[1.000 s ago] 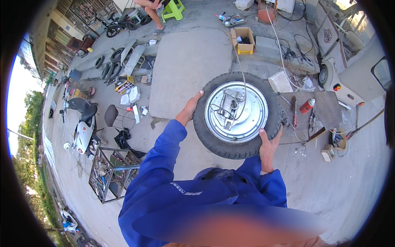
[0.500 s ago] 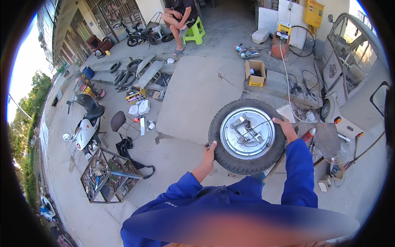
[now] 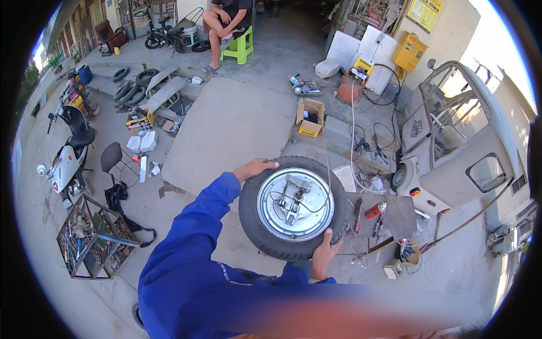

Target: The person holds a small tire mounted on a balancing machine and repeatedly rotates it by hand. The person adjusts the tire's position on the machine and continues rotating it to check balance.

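A black tyre (image 3: 255, 229) on a silver hub wheel (image 3: 313, 214), with a mechanism and cable at its centre, lies face up between my hands, held in front of my body. My left hand (image 3: 255, 168) is closed on the tyre at its upper left; my right hand (image 3: 324, 254) grips its lower right. Just right of the wheel, a low dark board (image 3: 395, 217) bears a red spray can (image 3: 375, 210) and hand tools (image 3: 357, 222).
A metal tool rack (image 3: 96, 237) stands left, near a scooter (image 3: 73, 152) and chair (image 3: 112, 155). Behind are loose tyres (image 3: 132, 90), a cardboard box (image 3: 309, 117), hoses and a seated person (image 3: 226, 25). A pale vehicle (image 3: 446, 169) stands at right.
Over the last half second my left hand moved up round the tyre while my right moved down, turning the wheel clockwise. The view has swung, lowering and shifting the wheel leftward.
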`<state>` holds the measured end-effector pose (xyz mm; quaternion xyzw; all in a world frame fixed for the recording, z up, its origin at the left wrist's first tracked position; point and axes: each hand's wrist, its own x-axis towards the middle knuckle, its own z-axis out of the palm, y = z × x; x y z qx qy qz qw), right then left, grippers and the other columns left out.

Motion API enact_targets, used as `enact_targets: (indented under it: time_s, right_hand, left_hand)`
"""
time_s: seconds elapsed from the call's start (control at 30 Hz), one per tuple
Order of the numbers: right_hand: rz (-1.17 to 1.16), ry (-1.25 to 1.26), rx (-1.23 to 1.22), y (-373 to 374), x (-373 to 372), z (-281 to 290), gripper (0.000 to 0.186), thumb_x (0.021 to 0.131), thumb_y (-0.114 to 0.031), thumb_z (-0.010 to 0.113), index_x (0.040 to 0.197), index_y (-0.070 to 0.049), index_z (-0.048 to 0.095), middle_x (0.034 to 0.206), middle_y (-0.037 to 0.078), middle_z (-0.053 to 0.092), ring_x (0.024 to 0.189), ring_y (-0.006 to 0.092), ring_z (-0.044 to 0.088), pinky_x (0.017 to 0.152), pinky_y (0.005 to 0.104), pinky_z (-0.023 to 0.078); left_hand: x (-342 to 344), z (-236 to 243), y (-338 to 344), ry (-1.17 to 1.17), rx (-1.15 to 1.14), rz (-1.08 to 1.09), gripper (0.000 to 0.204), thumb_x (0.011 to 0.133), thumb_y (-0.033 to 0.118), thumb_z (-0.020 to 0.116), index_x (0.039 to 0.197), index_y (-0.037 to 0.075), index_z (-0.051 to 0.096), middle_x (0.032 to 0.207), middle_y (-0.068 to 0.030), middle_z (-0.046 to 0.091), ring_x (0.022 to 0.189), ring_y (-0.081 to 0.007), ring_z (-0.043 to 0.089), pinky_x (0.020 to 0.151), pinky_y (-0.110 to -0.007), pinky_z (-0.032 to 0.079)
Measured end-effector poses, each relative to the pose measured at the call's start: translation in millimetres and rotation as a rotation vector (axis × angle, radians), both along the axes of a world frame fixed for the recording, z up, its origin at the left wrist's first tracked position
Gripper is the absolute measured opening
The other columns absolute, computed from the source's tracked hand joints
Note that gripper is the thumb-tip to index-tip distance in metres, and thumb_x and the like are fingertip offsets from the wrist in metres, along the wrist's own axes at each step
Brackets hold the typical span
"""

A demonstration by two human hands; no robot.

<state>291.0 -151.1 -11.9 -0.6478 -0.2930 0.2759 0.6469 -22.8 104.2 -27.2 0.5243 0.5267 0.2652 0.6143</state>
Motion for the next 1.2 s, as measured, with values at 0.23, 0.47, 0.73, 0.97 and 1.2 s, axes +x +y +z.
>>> enact_targets:
  time_s: [0.23,0.47,0.73,0.97,1.2]
  right_hand:
    - [0.13,-0.157,-0.108,16.2,28.2,9.6,0.091,0.099,-0.043,0.072,0.153,0.02,0.036,0.151,0.033,0.051,0.137,0.0398,0.051,0.118,0.0409,0.037]
    - [0.884,0.054,-0.286,186.3,103.0,40.4,0.058,0.098,-0.029,0.075,0.14,0.007,0.06,0.12,0.015,0.073,0.1,0.0192,0.071,0.089,0.031,0.056]
    - [0.927,-0.138,-0.209,222.4,98.9,29.7,0.055,0.096,-0.031,0.076,0.137,0.005,0.066,0.123,0.014,0.072,0.108,0.0198,0.068,0.095,0.031,0.053]
    - [0.331,-0.174,-0.128,74.3,63.9,18.2,0.076,0.098,-0.043,0.071,0.148,0.012,0.051,0.145,0.028,0.06,0.136,0.0357,0.055,0.116,0.0405,0.039]
    - [0.112,-0.062,0.04,-4.7,2.7,-16.8,0.09,0.104,-0.044,0.065,0.159,0.013,0.026,0.16,0.032,0.037,0.147,0.0404,0.039,0.124,0.0432,0.028]
  left_hand:
    - [-1.8,14.9,-43.4,-0.105,0.011,0.129,0.073,0.101,0.051,0.067,0.137,-0.012,0.06,0.127,-0.0233,0.07,0.112,-0.0275,0.071,0.099,-0.04,0.056]
    - [44.0,-23.7,-205.3,-0.202,0.014,0.938,0.081,0.101,0.052,0.068,0.143,-0.014,0.049,0.128,-0.0258,0.067,0.112,-0.0283,0.069,0.095,-0.04,0.057]
    - [61.7,-47.1,-213.7,-0.148,0.026,1.039,0.08,0.102,0.054,0.065,0.143,-0.013,0.051,0.131,-0.0258,0.066,0.117,-0.0306,0.067,0.099,-0.042,0.054]
    - [-5.8,-9.6,-94.8,-0.123,-0.03,0.486,0.073,0.104,0.055,0.062,0.134,-0.011,0.063,0.118,-0.0242,0.074,0.103,-0.0292,0.074,0.088,-0.044,0.061]
    - [3.3,16.2,8.1,-0.118,0.017,-0.003,0.069,0.106,0.053,0.061,0.137,-0.008,0.065,0.129,-0.0216,0.072,0.112,-0.0259,0.071,0.098,-0.039,0.055]
